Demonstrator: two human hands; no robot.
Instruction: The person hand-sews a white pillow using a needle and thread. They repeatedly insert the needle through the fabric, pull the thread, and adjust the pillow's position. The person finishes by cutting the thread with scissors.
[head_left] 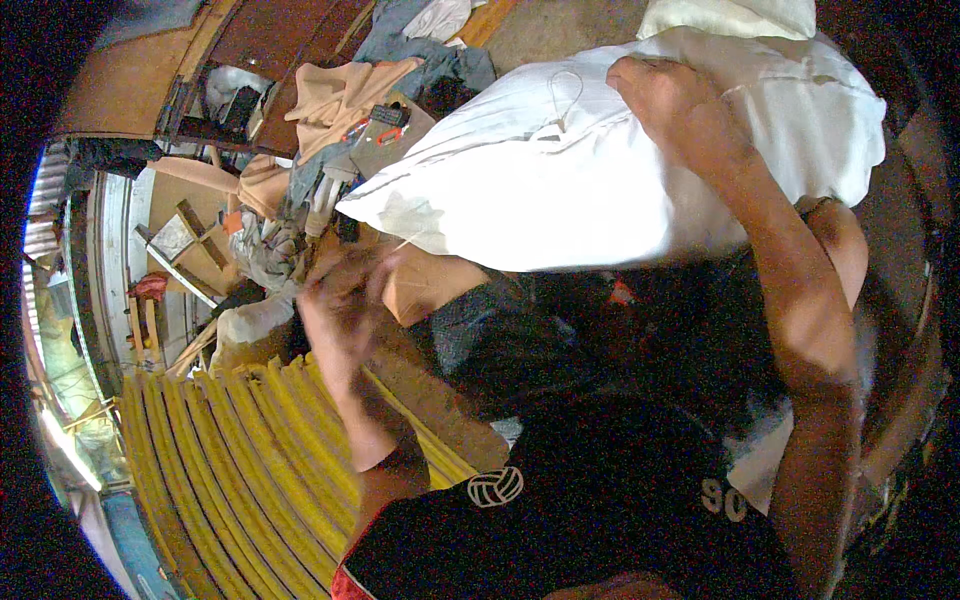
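White pillow (600, 170), yellow ribbed mat (240, 450), peach cloth (340, 95), black shirt (600, 510)

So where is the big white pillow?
The white pillow lies across the upper middle of the head view, over the person's lap, with the right hand pressing on top and the left hand near its lower-left corner.

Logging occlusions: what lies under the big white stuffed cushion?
The white stuffed cushion rests across the person's lap, right hand on top; its corner meets the blurred left hand. Anything beneath is covered.
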